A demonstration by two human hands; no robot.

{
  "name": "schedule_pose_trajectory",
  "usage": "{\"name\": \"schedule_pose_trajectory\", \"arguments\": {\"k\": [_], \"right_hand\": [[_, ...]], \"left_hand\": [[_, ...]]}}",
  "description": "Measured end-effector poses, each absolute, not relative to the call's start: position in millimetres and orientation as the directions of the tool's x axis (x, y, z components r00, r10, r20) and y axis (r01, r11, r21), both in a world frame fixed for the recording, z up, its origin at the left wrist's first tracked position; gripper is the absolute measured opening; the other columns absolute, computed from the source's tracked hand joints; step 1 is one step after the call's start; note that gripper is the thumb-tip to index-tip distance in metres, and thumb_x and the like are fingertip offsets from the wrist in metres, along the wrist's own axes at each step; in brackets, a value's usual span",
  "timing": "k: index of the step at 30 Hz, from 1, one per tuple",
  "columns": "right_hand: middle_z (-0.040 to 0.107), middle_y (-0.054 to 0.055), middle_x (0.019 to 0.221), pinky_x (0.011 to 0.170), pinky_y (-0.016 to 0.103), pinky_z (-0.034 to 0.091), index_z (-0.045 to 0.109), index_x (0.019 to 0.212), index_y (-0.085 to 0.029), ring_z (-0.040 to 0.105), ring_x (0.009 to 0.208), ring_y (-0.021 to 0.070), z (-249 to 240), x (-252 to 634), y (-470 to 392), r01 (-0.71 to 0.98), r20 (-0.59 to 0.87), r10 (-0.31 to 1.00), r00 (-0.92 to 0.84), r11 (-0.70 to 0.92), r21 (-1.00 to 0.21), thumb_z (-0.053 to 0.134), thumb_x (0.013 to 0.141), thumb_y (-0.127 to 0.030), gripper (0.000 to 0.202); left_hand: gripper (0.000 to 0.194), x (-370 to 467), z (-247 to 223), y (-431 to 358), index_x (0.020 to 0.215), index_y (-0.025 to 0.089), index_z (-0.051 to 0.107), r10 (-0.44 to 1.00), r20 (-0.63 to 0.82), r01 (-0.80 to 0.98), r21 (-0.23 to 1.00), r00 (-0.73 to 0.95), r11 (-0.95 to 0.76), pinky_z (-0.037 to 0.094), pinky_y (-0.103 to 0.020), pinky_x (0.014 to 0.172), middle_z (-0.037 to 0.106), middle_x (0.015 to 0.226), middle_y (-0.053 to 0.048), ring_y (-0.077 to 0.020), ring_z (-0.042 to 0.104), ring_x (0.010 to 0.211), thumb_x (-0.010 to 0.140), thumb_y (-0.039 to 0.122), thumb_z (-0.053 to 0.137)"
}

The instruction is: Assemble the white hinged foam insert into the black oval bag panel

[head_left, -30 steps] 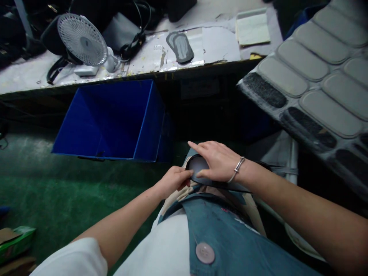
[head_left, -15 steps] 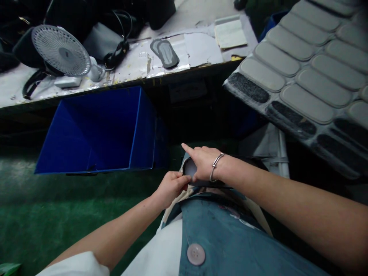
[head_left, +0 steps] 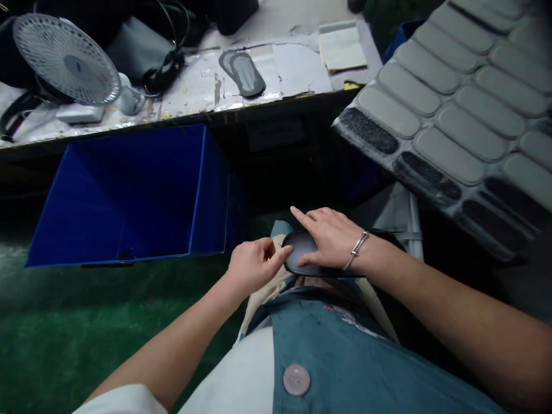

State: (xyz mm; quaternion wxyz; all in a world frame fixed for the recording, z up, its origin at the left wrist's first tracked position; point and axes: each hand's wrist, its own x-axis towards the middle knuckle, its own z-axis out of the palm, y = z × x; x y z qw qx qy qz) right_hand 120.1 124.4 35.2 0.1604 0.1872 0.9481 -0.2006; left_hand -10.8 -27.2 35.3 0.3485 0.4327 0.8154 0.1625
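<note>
Close to my waist is a grey oval piece with a raised black rim (head_left: 302,242), lying lengthwise over my lap. At its left end my left hand (head_left: 254,265) is closed, with the thumb on the rim and the fingers curled underneath or behind. My right hand (head_left: 331,238) rests over the middle of the piece with its fingers stretched out. Its index finger points past the far edge, and its thumb lies on the grey face. The right part of the piece is hidden beneath that hand and wrist.
A blue bin (head_left: 129,201) stands open at front left, below a worktable (head_left: 194,75). On the table are a white fan (head_left: 66,60), two grey oval pieces (head_left: 244,73) and a notepad (head_left: 342,46). At right juts a board of grey oval pads (head_left: 448,149).
Both hands remain at the oval piece. My right hand has slid right, uncovering more of its grey face, and my left thumb has shifted along the rim. The view has turned slightly.
</note>
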Motion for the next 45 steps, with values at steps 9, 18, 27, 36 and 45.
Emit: {"name": "schedule_pose_trajectory", "arguments": {"k": [9,18,27,36,45], "right_hand": [[0.062,0.016,0.120,0.087,0.045,0.044,0.021,0.148,-0.017,0.057,0.108,0.0351,39.5,121.9,121.9,0.577,-0.502,0.406,-0.764,0.779,-0.247,0.065,0.063,-0.063,0.106],[0.064,0.013,0.119,0.076,0.035,0.051,0.040,0.140,-0.018,0.062,0.104,0.0308,42.1,100.7,127.6,0.552,-0.603,0.289,-0.744,0.774,-0.311,0.074,0.052,-0.056,0.102],[0.062,0.014,0.120,0.079,0.035,0.050,0.025,0.146,-0.016,0.060,0.105,0.0312,34.3,102.4,133.0,0.514,-0.536,0.280,-0.797,0.780,-0.357,0.076,0.050,-0.060,0.117],[0.064,0.005,0.086,0.058,0.027,0.042,0.061,0.088,-0.020,0.063,0.074,0.0188,62.5,147.0,95.1,0.330,-0.278,0.255,-0.926,0.904,-0.271,0.053,0.088,-0.033,0.016],[0.071,0.011,0.094,0.068,0.032,0.050,0.070,0.094,-0.019,0.067,0.091,0.0269,68.5,115.7,98.0,0.350,-0.587,0.128,-0.800,0.893,-0.283,0.055,0.084,-0.026,0.020]], "left_hand": [[0.040,-20.7,17.6,-8.8,0.049,0.018,0.045,0.846,-0.501,0.563,0.653,-0.181,0.507,0.019,-0.026,0.047,0.036,0.044,0.003,-0.0092,0.032,0.043,0.082,0.040,0.044],[0.035,-11.0,18.9,-6.3,0.046,0.018,0.041,0.827,-0.516,0.473,0.684,-0.224,0.555,0.020,-0.025,0.046,0.036,0.044,0.004,-0.0087,0.033,0.044,0.077,0.035,0.048],[0.042,-5.6,11.6,-14.0,0.052,0.018,0.047,0.792,-0.527,0.373,0.699,-0.306,0.610,0.025,-0.024,0.046,0.039,0.045,0.003,-0.0093,0.035,0.045,0.082,0.046,0.042],[0.050,-5.0,21.8,-22.7,0.045,0.016,0.055,0.740,-0.631,0.319,0.669,-0.234,0.671,0.019,-0.025,0.044,0.037,0.037,0.003,-0.0090,0.033,0.040,0.075,0.056,0.054],[0.041,-5.0,8.6,-28.1,0.050,0.017,0.051,0.701,-0.686,0.192,0.674,-0.194,0.713,0.018,-0.024,0.040,0.033,0.038,0.005,-0.0075,0.029,0.036,0.076,0.049,0.048]]}}
